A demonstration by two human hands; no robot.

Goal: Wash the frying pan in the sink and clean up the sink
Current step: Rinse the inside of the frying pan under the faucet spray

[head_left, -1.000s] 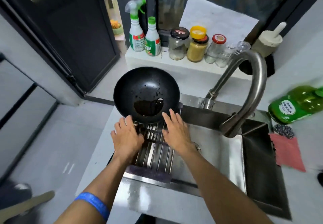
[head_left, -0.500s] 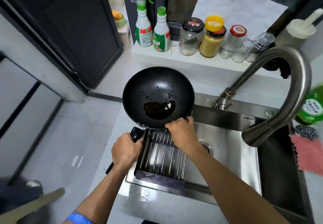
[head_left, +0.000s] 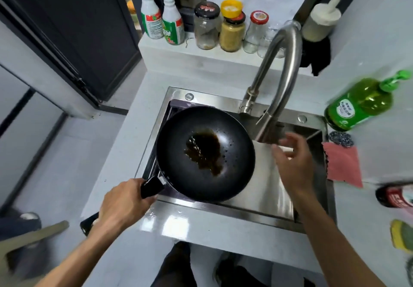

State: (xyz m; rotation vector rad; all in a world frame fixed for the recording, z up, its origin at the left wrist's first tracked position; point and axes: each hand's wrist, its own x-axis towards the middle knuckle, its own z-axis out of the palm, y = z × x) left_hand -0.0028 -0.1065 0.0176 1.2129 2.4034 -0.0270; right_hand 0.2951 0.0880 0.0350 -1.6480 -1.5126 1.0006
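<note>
while gripped by its black handle in the left hand [head_left: 124, 205], round black frying pan [head_left: 205, 153] with dark liquid pooled inside, held over the stainless steel sink [head_left: 263, 188].
handle running down-left toward the body; right hand [head_left: 290, 163] open, blurred, empty, just right of the rim, under the curved steel faucet [head_left: 279, 81]. open basin to the right, room to lower.

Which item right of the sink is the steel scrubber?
Start at the sink and go to its far right corner. The steel scrubber lies on the counter between the green soap bottle and the pink cloth: a small, dark, wiry ball.
</note>
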